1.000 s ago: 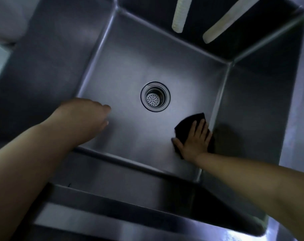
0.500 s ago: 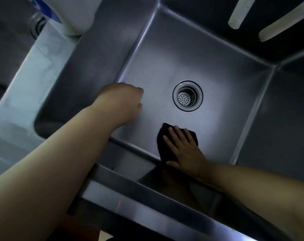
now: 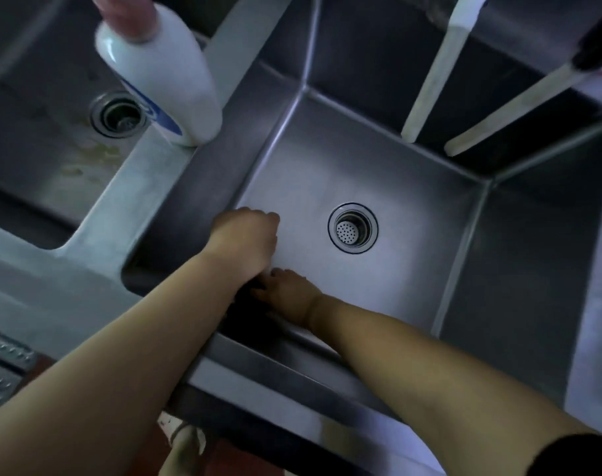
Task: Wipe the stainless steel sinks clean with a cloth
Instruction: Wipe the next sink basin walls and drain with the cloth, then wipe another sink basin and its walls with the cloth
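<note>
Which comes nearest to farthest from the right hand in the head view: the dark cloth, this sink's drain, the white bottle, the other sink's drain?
From the right hand:
1. Dark cloth, under the hand at the near wall.
2. This sink's drain, mid-floor, beyond the hand.
3. White bottle on the divider and the other sink's drain, far left: too close to call.

black cloth (image 3: 248,309), white bottle (image 3: 162,70), pink cap (image 3: 124,12)

Right hand (image 3: 287,297) pressed dark cloth (image 3: 248,312) flat at sink (image 3: 464,269) floor's near-left corner; left hand (image 3: 246,240), loosely curled, just above; drain (image 3: 353,227) right.
</note>
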